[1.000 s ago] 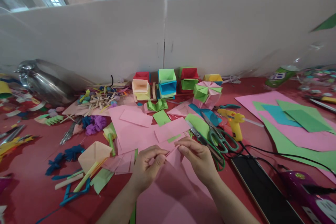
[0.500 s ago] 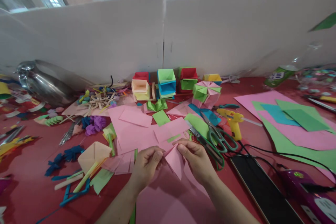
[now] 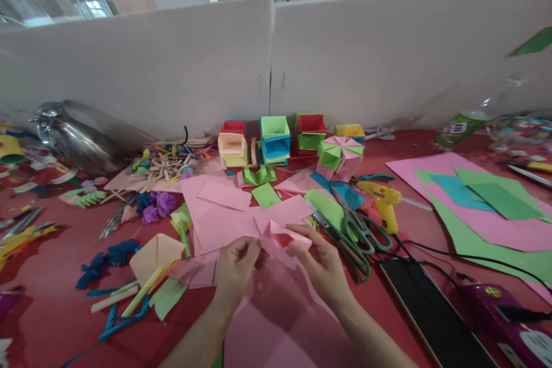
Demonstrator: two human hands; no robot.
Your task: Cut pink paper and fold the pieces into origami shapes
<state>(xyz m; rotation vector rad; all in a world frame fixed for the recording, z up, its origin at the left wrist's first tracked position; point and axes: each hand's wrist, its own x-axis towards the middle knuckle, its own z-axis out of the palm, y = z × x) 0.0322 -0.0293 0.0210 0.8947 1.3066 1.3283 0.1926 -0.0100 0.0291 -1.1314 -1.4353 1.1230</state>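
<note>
A small folded piece of pink paper is held up between my hands, its fold spread into a pocket with a darker pink inside. My right hand grips its right side, thumb below and fingers behind. At its lower left edge, my left hand is closed in a pinch; the fingertips partly hide what they hold. Under my hands lies a large pink sheet. Just beyond are more pink sheets and a small green paper square.
Scissors, a yellow glue gun with its cable and a black phone lie right. Folded paper boxes stand by the white partition. Left are blue paper strips, a peach folded paper and a metal jug.
The pink paper has turned from a downward-pointing triangle into an opened pocket shape. My left hand has shifted slightly left and down, while the right fingers now spread along the paper's side.
</note>
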